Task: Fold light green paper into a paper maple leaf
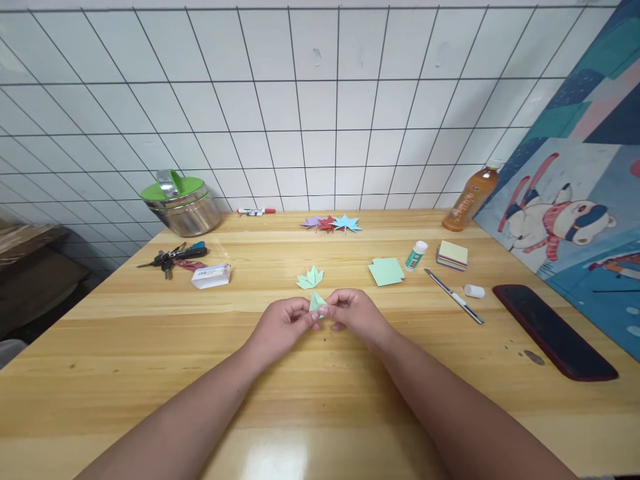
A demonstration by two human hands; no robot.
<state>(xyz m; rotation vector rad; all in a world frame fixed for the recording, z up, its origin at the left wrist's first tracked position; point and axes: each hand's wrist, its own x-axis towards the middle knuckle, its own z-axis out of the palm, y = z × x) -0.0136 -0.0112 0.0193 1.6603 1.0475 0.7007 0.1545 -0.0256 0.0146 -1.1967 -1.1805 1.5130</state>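
Observation:
Between my two hands is a small piece of folded light green paper, its pointed tip facing away from me. My left hand pinches its left side with thumb and fingers. On the other side, my right hand pinches the right edge, thumb on top. Just beyond the fingertips lies a light green folded paper leaf with several points. To the right rests a stack of green square paper, with darker corners showing beneath it.
Farther back lie purple, red and blue paper leaves. A glue stick, its cap, a pen, a paper pad, a phone and a bottle are right. Keys, an eraser and a steel pot stand left.

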